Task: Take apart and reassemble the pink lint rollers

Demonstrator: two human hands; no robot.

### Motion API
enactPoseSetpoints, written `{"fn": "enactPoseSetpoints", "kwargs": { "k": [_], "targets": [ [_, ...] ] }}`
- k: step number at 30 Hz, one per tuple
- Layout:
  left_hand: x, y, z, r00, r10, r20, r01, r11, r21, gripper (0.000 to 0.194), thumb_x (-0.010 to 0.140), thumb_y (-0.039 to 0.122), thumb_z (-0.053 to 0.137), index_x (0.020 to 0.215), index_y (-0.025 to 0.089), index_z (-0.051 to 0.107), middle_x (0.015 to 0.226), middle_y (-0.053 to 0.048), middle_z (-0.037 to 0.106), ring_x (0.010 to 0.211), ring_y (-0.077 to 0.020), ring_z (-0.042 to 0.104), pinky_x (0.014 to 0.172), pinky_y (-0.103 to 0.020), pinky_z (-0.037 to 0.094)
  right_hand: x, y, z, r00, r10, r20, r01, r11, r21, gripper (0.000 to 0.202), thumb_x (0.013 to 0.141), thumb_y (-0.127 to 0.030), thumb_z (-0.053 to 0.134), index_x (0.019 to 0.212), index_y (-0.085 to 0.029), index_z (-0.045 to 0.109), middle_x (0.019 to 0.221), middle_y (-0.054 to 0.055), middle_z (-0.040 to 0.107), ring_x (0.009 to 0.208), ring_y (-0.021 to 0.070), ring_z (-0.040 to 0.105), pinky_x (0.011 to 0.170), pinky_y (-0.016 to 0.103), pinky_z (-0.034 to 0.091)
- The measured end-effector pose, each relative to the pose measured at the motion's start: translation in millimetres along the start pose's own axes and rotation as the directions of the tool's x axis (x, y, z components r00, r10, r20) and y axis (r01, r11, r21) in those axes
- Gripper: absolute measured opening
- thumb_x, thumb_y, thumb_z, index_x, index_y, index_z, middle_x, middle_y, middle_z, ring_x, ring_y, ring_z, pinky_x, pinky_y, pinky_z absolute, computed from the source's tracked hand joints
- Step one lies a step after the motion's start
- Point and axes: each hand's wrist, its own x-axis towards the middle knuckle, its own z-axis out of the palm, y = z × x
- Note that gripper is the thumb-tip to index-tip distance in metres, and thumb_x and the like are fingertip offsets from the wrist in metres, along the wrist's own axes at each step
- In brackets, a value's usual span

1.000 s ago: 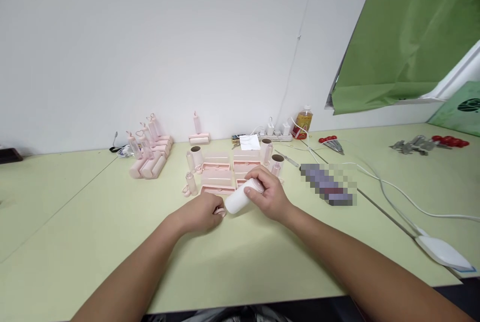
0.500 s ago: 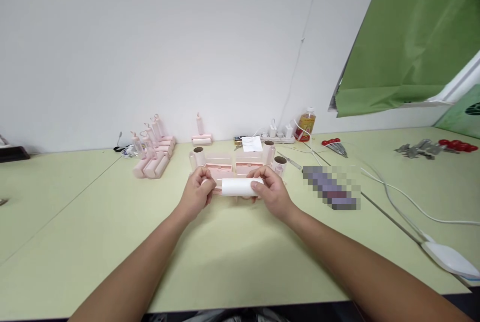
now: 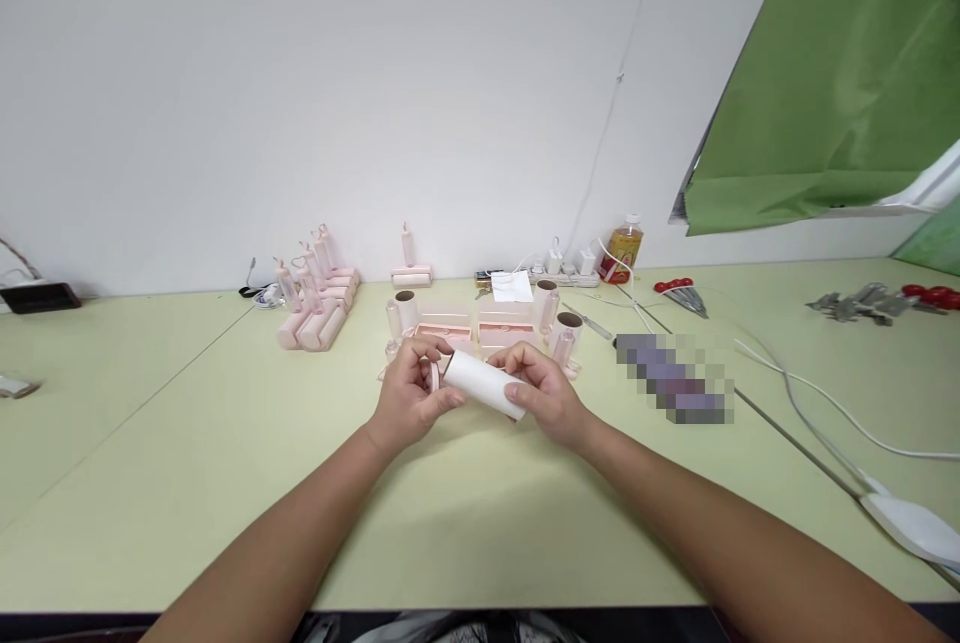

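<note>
A white lint-roller refill (image 3: 486, 385) is held in the air above the table, tilted with its right end lower. My right hand (image 3: 546, 391) is closed round that lower end, thumb on the paper. At the other end, my left hand (image 3: 414, 391) curls its fingers round a small pink part (image 3: 433, 377), mostly hidden, next to the roll's open end. Behind my hands lie open pink roller covers (image 3: 507, 331). Upright refill rolls with brown cores (image 3: 568, 325) and clear pink handles (image 3: 564, 347) stand on both sides of them.
Pink lint rollers (image 3: 319, 321) stand in a row at the back left, and one lint roller (image 3: 411, 273) is by the wall. A drink bottle (image 3: 622, 251), a power strip (image 3: 577, 278), a pixelated object (image 3: 671, 383), white cables (image 3: 795, 403) and red-handled tools (image 3: 682, 293) are to the right.
The refill has swung from level to tilted, its left end now higher. My left hand has moved its thumb under that end. The view has shifted slightly left.
</note>
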Motion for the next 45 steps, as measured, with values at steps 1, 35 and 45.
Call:
{"fn": "enactPoseSetpoints", "kwargs": {
  "k": [1,35,45],
  "targets": [
    [-0.2,0.4,0.1,0.999,-0.037,0.003,0.037,0.999,-0.02,0.06,0.065,0.07,0.063,0.09,0.023,0.037,0.112,-0.009,0.055,0.064,-0.0101,0.046,0.057,-0.025,0.04,0.4,0.3,-0.7,1.0,0.004,-0.001,-0.004,1.0,-0.008,0.03,0.075,-0.042,0.066,0.082,-0.021,0.045,0.098,0.006,0.055,0.071,0.0148,0.053,0.044,0.021,0.043],
    [-1.8,3.2,-3.6,0.949,0.042,0.314,-0.075,0.993,0.093,0.059,0.076,0.063,0.059,0.115,0.019,0.053,0.091,-0.005,0.065,0.075,-0.0182,0.059,0.066,-0.027,0.045,2.3,1.4,3.8,0.997,0.029,-0.065,-0.033,0.998,-0.052,0.017,0.08,-0.033,0.057,0.082,-0.02,0.047,0.088,0.001,0.053,0.057,0.0102,0.051,0.044,0.023,0.043],
    [-2.1,1.4,-4.0,0.949,0.049,0.312,-0.093,0.988,0.127,0.059,0.077,0.064,0.057,0.114,0.018,0.054,0.086,-0.004,0.065,0.073,-0.0177,0.059,0.065,-0.027,0.044,1.2,5.4,2.3,0.999,0.04,-0.01,-0.041,0.993,-0.111,0.014,0.083,-0.032,0.053,0.089,-0.019,0.053,0.083,0.0,0.052,0.055,0.0099,0.05,0.043,0.023,0.041]
  ]
}}
